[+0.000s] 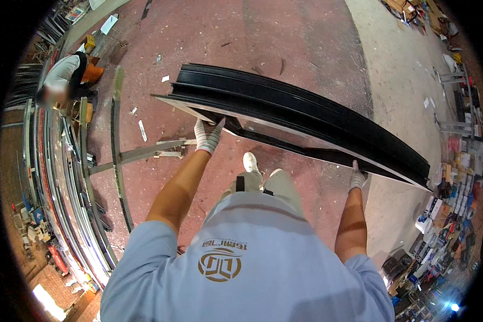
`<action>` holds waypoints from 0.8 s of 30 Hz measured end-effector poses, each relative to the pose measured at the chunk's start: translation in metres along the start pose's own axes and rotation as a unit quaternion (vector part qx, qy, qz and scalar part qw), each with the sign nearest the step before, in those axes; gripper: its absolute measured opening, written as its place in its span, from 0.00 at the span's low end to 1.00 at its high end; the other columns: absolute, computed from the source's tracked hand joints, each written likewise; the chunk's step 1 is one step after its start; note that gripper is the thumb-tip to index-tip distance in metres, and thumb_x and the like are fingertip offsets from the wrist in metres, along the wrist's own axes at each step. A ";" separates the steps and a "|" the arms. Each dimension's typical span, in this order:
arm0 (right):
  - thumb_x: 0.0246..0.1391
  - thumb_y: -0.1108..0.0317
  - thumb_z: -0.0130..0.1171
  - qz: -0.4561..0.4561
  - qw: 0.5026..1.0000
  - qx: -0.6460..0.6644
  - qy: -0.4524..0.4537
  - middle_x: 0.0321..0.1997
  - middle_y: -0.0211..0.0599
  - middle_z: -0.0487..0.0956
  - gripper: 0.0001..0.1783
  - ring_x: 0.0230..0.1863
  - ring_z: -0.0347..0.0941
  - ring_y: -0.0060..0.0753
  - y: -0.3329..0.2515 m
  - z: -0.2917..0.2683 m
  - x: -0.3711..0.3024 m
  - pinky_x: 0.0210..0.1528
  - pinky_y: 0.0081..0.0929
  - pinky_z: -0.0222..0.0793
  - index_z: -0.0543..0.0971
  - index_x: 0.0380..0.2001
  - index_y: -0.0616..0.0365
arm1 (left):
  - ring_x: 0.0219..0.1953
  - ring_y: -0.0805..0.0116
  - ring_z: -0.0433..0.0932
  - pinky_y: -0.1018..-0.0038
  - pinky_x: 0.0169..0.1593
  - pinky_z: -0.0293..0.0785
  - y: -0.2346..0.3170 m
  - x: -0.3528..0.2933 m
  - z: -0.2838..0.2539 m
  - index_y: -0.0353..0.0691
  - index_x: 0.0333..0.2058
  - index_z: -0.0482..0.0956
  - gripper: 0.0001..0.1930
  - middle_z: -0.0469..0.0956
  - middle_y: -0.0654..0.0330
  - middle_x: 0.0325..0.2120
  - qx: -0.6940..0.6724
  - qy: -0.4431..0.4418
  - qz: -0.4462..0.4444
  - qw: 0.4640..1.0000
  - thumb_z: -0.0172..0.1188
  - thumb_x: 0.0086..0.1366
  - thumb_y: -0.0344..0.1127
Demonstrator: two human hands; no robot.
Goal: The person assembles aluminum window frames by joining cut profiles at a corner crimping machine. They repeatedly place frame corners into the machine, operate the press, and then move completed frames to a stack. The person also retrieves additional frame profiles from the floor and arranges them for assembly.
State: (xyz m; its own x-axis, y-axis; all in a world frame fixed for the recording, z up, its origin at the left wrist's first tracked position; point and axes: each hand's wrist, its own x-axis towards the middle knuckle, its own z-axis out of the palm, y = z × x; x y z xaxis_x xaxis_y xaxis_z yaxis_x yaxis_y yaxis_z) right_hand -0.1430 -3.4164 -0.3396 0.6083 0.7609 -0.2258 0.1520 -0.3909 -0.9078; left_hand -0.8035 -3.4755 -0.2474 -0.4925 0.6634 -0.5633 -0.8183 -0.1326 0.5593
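Across my front I carry a long black window or door frame (284, 96) with a pale strip along its near edge. It is held off the floor and looks curved through the fisheye lens. My left hand (208, 135), in a striped knit glove, is closed around the frame's near bar towards its left end. Further right, my gloved right hand (357, 177) grips the same near bar, thumb up over it. The fingers of both hands are partly hidden under the bar.
On the left, long metal profiles (64, 198) lie on racks, and a person (64, 78) bends over beside them. A metal stand bar (117, 161) rises left of me. Boxes and tools (456, 188) crowd the right side. Paper scraps (143, 130) lie on the red floor.
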 end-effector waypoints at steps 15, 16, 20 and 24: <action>0.47 0.41 0.73 0.071 0.934 -0.304 -0.171 0.72 0.40 0.69 0.53 0.72 0.63 0.37 0.057 0.030 0.143 0.75 0.30 0.52 0.67 0.68 0.63 | 0.57 0.59 0.74 0.60 0.62 0.74 -0.020 0.078 0.060 0.37 0.61 0.68 0.18 0.75 0.54 0.57 0.211 -0.021 -0.023 0.977 0.51 0.75 0.32; 0.46 0.42 0.74 0.071 0.942 -0.271 -0.187 0.71 0.40 0.70 0.53 0.70 0.65 0.37 0.054 0.037 0.153 0.74 0.30 0.54 0.68 0.67 0.64 | 0.55 0.62 0.75 0.65 0.61 0.73 -0.029 0.102 0.037 0.36 0.61 0.68 0.20 0.75 0.55 0.57 0.362 -0.078 0.036 0.928 0.54 0.74 0.33; 0.46 0.49 0.77 0.115 0.931 -0.309 -0.158 0.63 0.41 0.78 0.45 0.62 0.73 0.37 0.013 0.095 0.175 0.68 0.31 0.63 0.73 0.61 0.66 | 0.52 0.64 0.77 0.71 0.56 0.73 -0.046 0.179 0.002 0.33 0.61 0.66 0.27 0.78 0.55 0.54 0.443 -0.101 -0.017 0.891 0.63 0.70 0.40; 0.55 0.40 0.65 0.066 0.847 -0.477 -0.225 0.56 0.42 0.82 0.37 0.60 0.75 0.45 -0.015 0.143 0.219 0.63 0.40 0.65 0.78 0.57 0.59 | 0.52 0.51 0.81 0.65 0.53 0.75 -0.060 0.214 0.114 0.34 0.63 0.65 0.33 0.82 0.47 0.48 0.743 -0.068 0.038 0.664 0.63 0.68 0.49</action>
State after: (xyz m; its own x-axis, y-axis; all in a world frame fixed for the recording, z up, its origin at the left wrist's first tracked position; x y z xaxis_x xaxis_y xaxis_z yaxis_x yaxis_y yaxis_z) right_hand -0.1233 -3.1695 -0.4263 0.3427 0.7142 -0.6103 0.7966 -0.5652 -0.2142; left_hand -0.8258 -3.2411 -0.3325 -0.4013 0.7706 -0.4952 0.4548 0.6369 0.6225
